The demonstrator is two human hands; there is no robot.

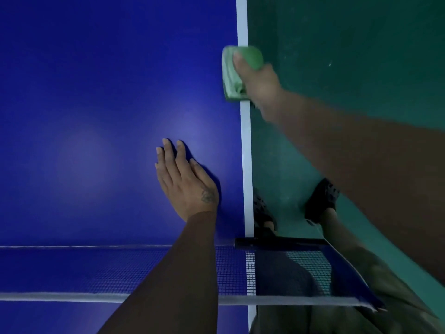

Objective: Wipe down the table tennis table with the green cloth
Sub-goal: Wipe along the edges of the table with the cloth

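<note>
My right hand [257,85] holds the green cloth [231,75] over the white edge line [245,141] of the blue tabletop [96,92], thumb on top. My left hand [187,186] lies flat on the tabletop, just beyond the net [231,271]. My dark shoes [321,201] stand on the green floor [349,56].

Smooth blue table tennis table [96,92], white stripe [244,131] along its right edge. A folded green cloth [232,75] sits on that stripe. The left hand [187,184] lies flat on the blue, just beyond the blue mesh net [144,271].

Bare forearms [168,273]; small dark inked tattoo [208,196] on back of left hand [187,186]; dark patterned slip-on shoes [321,201]; olive-drab fabric shorts [385,297].
</note>
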